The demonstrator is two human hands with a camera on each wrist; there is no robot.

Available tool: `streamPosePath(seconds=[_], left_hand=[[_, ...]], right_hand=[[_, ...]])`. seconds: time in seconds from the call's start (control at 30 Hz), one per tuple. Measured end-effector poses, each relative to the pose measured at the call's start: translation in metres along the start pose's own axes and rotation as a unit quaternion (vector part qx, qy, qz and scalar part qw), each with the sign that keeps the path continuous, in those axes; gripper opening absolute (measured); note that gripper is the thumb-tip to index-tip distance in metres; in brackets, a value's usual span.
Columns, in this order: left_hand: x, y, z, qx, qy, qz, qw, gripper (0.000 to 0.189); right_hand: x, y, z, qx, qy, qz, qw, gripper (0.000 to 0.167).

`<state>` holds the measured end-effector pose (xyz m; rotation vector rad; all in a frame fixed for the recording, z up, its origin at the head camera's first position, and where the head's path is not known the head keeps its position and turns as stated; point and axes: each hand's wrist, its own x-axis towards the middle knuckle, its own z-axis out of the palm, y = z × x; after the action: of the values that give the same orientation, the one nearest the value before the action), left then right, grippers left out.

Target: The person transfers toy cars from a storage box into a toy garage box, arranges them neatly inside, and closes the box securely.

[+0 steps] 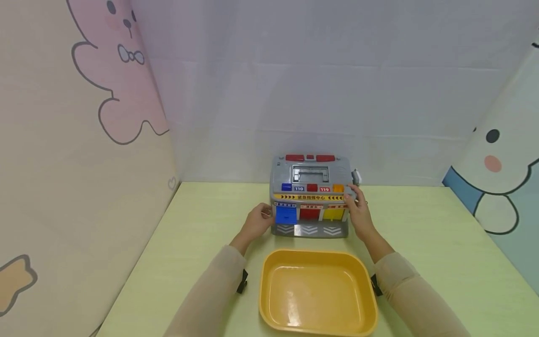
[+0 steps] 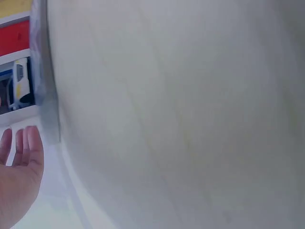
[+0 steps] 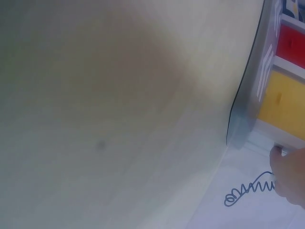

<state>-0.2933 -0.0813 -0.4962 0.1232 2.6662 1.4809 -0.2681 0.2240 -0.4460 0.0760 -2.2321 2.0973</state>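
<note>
A grey toy garage stands toward the back of the table, with blue, red and yellow doors along its front. My left hand is at its left side, fingertips right beside the wall by the blue door. Loosely extended fingers show in the left wrist view, below a bay with a white toy car inside. At the other end, my right hand grips the garage's upper right corner, fingers on the top edge and thumb toward the front. Its other fingers are partly hidden.
A yellow tray lies in front of the garage, between my forearms. A dark coiled cord shows beside the garage near my right hand. A grey-white piece sticks out on its right side. Behind it hangs a pale curtain.
</note>
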Motion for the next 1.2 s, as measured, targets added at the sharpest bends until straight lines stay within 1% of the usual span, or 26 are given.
streamPosePath(seconds=[0.23, 0.4, 0.47, 0.57, 0.67, 0.77, 0.87, 1.07, 1.2], left_hand=[[-0.008, 0.007, -0.001, -0.05, 0.031, 0.018, 0.9981, 0.037], [-0.012, 0.013, 0.0, -0.077, 0.04, 0.022, 0.996, 0.036], [-0.014, 0.014, 0.0, -0.086, 0.038, 0.021, 0.9954, 0.041], [-0.015, 0.017, 0.001, -0.106, 0.039, 0.029, 0.9932, 0.057], [-0.013, 0.019, 0.001, -0.119, 0.048, 0.061, 0.9898, 0.069], [-0.013, 0.021, 0.001, -0.104, 0.058, 0.096, 0.9883, 0.074], [-0.015, 0.026, 0.0, -0.079, 0.059, 0.114, 0.9886, 0.076], [-0.014, 0.035, -0.003, -0.013, 0.05, 0.129, 0.9903, 0.08], [-0.012, 0.041, -0.002, 0.029, 0.045, 0.117, 0.9917, 0.085]], right_hand=[[0.001, 0.002, -0.001, -0.006, -0.001, 0.003, 1.0, 0.049], [0.0, 0.001, -0.001, -0.007, 0.002, 0.003, 1.0, 0.049], [0.0, 0.001, -0.001, -0.009, 0.004, 0.003, 0.9999, 0.049], [0.001, 0.001, -0.001, -0.008, 0.006, 0.002, 0.9999, 0.048], [0.002, 0.001, -0.002, -0.008, 0.008, 0.0, 0.9999, 0.048], [0.001, 0.0, -0.001, -0.009, 0.008, 0.004, 0.9999, 0.048], [0.0, 0.0, 0.0, -0.011, 0.007, 0.009, 0.9999, 0.048], [0.0, -0.001, 0.002, -0.012, 0.007, 0.009, 0.9999, 0.047], [-0.001, -0.003, 0.002, -0.01, 0.01, 0.01, 0.9998, 0.047]])
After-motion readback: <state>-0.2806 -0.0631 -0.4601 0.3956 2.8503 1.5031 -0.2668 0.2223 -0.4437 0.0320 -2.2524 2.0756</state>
